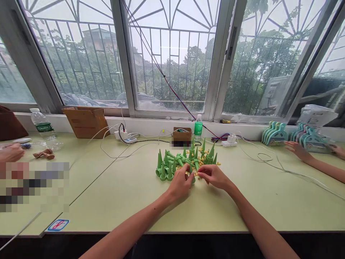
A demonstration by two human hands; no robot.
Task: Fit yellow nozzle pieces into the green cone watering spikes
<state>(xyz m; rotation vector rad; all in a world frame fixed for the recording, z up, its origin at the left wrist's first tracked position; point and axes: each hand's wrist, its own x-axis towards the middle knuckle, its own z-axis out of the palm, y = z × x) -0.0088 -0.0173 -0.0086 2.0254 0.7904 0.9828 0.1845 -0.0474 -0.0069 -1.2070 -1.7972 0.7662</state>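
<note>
A heap of green plastic cones [172, 163] mixed with small yellow parts [201, 162] lies in the middle of the pale green table [129, 194]. My left hand [181, 183] is closed on a green cone with a small yellow piece at its tip, at the heap's near edge. My right hand [214, 176] pinches a small yellow part just right of it. The two hands nearly touch over the cone.
Behind the heap stand a small brown box [182, 134] and a green-labelled bottle [198, 128]. Cables and power strips [126, 136] run along the sill. A cardboard box [86, 121] and a water bottle [43, 127] are at left. Other people's hands [298, 149] reach in at right and left.
</note>
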